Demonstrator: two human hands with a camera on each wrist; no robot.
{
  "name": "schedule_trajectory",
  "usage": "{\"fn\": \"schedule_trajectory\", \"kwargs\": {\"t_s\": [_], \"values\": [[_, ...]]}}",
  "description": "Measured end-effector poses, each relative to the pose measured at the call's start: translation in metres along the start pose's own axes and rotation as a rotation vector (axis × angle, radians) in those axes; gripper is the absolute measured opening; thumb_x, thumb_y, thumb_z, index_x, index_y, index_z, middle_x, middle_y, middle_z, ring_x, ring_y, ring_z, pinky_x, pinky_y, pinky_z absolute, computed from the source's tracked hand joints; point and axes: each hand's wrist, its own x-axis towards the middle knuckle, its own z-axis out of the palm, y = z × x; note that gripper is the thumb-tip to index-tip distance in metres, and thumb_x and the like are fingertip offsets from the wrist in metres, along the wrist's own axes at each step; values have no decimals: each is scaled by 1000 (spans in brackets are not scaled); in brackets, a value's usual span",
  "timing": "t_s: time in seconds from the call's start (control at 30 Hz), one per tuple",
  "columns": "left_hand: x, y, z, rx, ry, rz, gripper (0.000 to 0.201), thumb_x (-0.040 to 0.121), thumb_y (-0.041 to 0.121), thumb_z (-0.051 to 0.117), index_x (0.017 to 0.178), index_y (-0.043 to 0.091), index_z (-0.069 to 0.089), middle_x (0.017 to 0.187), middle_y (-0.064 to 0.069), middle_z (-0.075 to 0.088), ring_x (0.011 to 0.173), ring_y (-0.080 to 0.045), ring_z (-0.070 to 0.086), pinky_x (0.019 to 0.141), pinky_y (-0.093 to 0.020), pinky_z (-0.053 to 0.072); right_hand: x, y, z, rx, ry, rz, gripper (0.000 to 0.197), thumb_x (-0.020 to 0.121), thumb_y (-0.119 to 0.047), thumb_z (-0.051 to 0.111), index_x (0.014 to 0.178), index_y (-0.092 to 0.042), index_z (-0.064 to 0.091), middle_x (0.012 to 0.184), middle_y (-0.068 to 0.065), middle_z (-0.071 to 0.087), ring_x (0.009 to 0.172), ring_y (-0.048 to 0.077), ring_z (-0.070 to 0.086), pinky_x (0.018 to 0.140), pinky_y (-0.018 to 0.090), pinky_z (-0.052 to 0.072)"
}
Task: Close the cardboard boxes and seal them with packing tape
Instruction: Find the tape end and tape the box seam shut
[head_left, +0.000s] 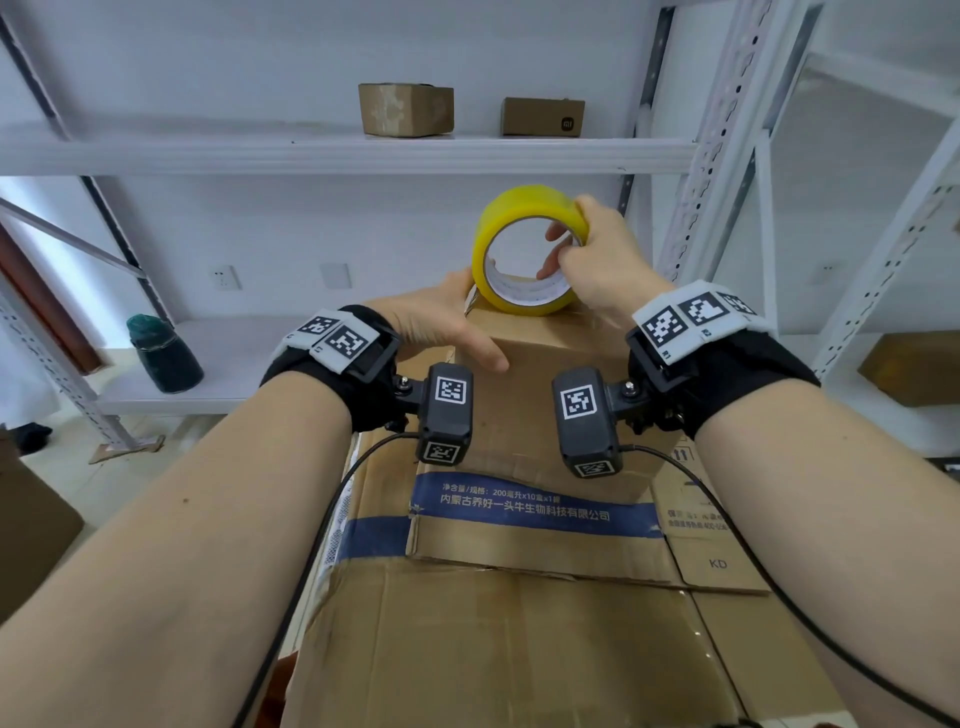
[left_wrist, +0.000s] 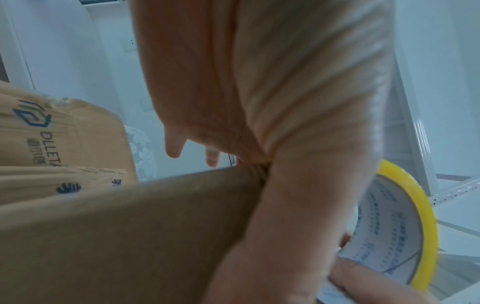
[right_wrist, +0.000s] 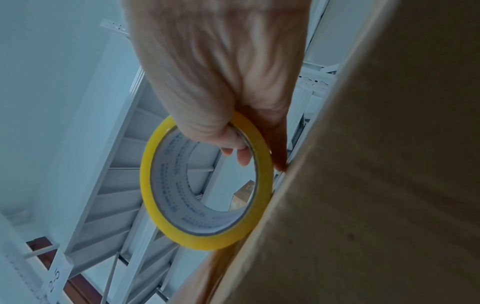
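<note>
- The left hand (head_left: 441, 325) lies flat with straight fingers on the small cardboard box (head_left: 545, 395), at its far left corner.
- The right hand (head_left: 597, 254) grips the yellow tape roll (head_left: 519, 249), which stands on the box's far edge.
- Advice: press the tape end firmly, then pull straight along the seam.

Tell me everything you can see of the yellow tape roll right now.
The tape roll is a wide ring of glossy yellow tape on a pale core printed with small blue text. It stands on edge at the far end of the top cardboard box. The right hand grips its rim, fingers through the hole; the left hand rests beside it on the box.
</note>
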Motion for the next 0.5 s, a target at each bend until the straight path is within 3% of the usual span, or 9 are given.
{"fn": "schedule_trajectory", "kwargs": {"t_s": [0.03, 0.1, 0.2, 0.3, 0.4, 0.5], "values": [[2, 1, 1, 5, -13, -5, 99, 71, -6, 77, 147, 24, 19, 131, 12, 40, 120, -10, 45, 77, -8, 46, 0, 0, -2, 2, -3, 4, 25, 83, 9, 42, 95, -12, 48, 95, 20, 63, 86, 28, 64, 61, 27, 43], [5, -1, 1, 13, -32, -9, 119, 68, -2, 82, 153, 21, 1, 143, 8, 32, 126, -11, 40, 79, -8, 45, 0, 0, -4, 0, -16, 10, 25, 83, 10, 42, 94, -11, 49, 90, 18, 63, 84, 26, 64, 63, 27, 44], [9, -5, 0, 37, -35, -17, 129, 54, 12, 88, 154, 19, 7, 146, 2, 36, 128, -13, 41, 93, -17, 43, -2, 1, -5, -5, -40, 8, 24, 85, 10, 41, 95, -11, 49, 88, 16, 62, 82, 24, 64, 63, 24, 45], [8, -6, -1, 64, -42, -33, 137, 41, 28, 90, 153, 21, 11, 144, 2, 39, 130, -14, 41, 109, -32, 37, -2, 2, -2, -16, -52, -5, 25, 84, 10, 42, 91, -13, 48, 94, 18, 62, 87, 27, 64, 70, 30, 48], [6, -5, -1, 74, -34, -39, 127, 48, 21, 88, 152, 21, 14, 144, 3, 39, 130, -14, 41, 110, -31, 36, -1, 0, -4, -43, -61, -18, 27, 82, 10, 43, 87, -16, 48, 96, 20, 62, 92, 31, 63, 76, 34, 48], [3, -3, 0, 88, -26, -32, 118, 54, 16, 87, 150, 20, 18, 138, 5, 43, 124, -11, 45, 99, -21, 40, -2, 0, -7, -78, -63, -23, 24, 83, 9, 43, 92, -13, 49, 97, 19, 63, 92, 30, 63, 69, 29, 46]]}}
